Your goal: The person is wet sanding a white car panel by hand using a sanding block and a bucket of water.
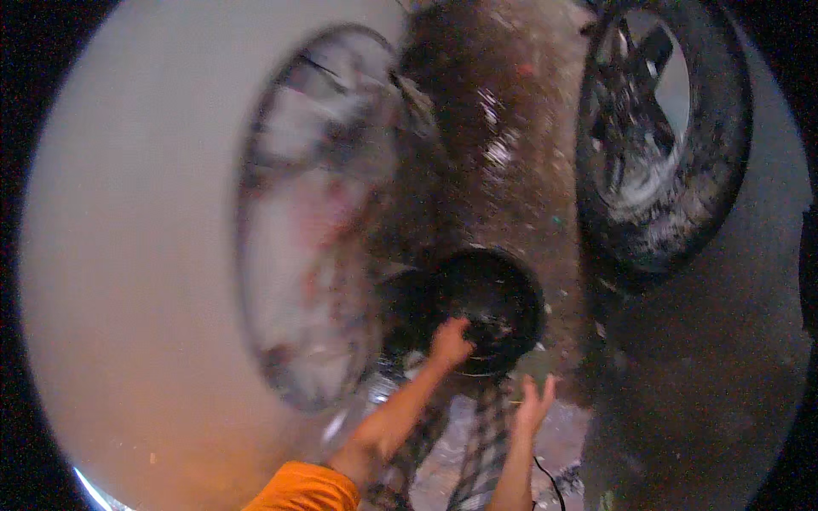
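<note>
Head view: I am looking down at a dark round basin (490, 298) sitting on wet, littered ground (503, 153) between two wheels. My left hand (449, 342) is reaching into the basin at its near-left rim; the fingers are curling down over or just inside the edge. The picture is too blurred for me to tell whether they are gripping the rim, something inside, or only touching, so I am recording the grasp as undetermined. My right hand (535, 400) is hovering just beside the basin's near edge, apart from it, palm open and fingers spread, grasping nothing.

Progress, as a judgement: the work at the basin is looking early or mid-way. The basin is resting on the ground, not lifted or tipped, and its inside is reading as uniformly dark, so I cannot tell what is in it. Only one hand is at it; the other is not yet engaged.

Surroundings: a large pale body panel with a wheel well and a blurred wheel (319, 221) is filling my left side, and a dark tyre with a soapy, spoked rim (660, 128) is standing at upper right, well apart from both hands. A braided cord or hose (481, 443) is lying on the ground between my forearms, leading toward the basin.
</note>
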### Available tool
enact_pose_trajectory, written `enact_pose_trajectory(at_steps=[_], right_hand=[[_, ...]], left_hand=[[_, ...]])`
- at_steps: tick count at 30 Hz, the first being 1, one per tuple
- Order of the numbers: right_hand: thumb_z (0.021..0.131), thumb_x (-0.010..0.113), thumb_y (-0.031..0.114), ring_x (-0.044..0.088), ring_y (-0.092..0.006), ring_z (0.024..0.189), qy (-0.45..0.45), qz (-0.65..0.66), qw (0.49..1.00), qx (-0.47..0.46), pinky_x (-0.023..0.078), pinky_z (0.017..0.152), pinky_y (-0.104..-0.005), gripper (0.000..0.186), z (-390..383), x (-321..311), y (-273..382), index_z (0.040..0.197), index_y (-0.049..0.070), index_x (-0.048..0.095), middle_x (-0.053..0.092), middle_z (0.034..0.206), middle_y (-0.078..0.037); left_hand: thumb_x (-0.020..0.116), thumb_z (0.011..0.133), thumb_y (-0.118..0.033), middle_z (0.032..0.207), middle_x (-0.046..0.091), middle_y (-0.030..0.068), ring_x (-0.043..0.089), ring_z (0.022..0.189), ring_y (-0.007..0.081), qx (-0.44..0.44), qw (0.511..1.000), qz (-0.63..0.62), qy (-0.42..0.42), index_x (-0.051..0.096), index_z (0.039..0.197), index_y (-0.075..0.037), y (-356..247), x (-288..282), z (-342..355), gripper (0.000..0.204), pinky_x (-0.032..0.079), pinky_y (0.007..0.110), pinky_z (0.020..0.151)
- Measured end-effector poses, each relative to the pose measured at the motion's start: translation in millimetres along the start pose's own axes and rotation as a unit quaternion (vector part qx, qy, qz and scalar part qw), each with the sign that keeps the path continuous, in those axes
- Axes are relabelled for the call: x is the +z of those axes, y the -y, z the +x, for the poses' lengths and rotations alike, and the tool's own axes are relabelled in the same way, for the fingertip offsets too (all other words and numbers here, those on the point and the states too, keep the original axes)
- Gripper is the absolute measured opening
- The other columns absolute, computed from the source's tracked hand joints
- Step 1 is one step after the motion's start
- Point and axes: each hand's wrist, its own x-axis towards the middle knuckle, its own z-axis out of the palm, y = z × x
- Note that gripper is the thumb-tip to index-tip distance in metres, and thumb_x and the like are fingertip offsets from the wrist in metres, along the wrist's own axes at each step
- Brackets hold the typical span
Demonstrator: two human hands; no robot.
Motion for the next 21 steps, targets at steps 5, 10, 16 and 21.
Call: enact_pose_trajectory(at_steps=[5, 10, 16, 21], right_hand=[[0.089, 0.05, 0.011, 0.056, -0.028, 0.115, -0.007, 0.222, 0.973, 0.058, 0.05, 0.092, -0.0431, 0.046, -34, 25, 41, 0.135, 0.01, 0.055, 0.054, 0.137, -0.009], [0.09, 0.062, 0.014, 0.053, -0.0271, 0.124, 0.295, 0.304, 0.902, -0.089, 0.046, 0.103, -0.0407, 0.058, -111, 140, 178, 0.146, 0.014, 0.045, 0.051, 0.141, -0.011], [0.089, 0.061, 0.019, 0.041, -0.0338, 0.14, 0.175, 0.125, 0.866, -0.451, 0.032, 0.118, -0.0455, 0.065, -241, 228, 411, 0.15, 0.007, 0.041, 0.044, 0.15, -0.018], [0.092, 0.055, 0.016, 0.032, -0.0374, 0.146, 0.195, 0.082, 0.826, -0.523, 0.024, 0.121, -0.0487, 0.062, -288, 292, 477, 0.151, 0.001, 0.038, 0.037, 0.155, -0.022]], left_hand=[[0.081, 0.072, -0.02, 0.128, 0.063, 0.0186, 0.061, 0.119, 0.0351, 0.067, 0.989, -0.097, 0.085, 0.054, 0.137, -0.007, -144, -184, -147, 0.071, 0.048, 0.04, 0.104], [0.085, 0.075, -0.024, 0.136, 0.057, 0.0141, 0.056, 0.123, 0.03, 0.179, 0.943, -0.277, -0.051, 0.039, 0.151, -0.012, -239, -361, -266, 0.089, 0.041, 0.041, 0.11], [0.091, 0.067, -0.023, 0.116, 0.068, 0.0119, 0.064, 0.107, 0.0206, 0.25, 0.898, -0.21, -0.297, 0.068, 0.109, -0.008, -322, -505, -277, 0.05, 0.051, 0.037, 0.096], [0.082, 0.069, -0.002, 0.098, 0.071, 0.0064, 0.067, 0.093, 0.0158, 0.288, 0.836, -0.062, -0.463, 0.067, 0.104, -0.006, -360, -677, -340, 0.039, 0.054, 0.031, 0.087]])
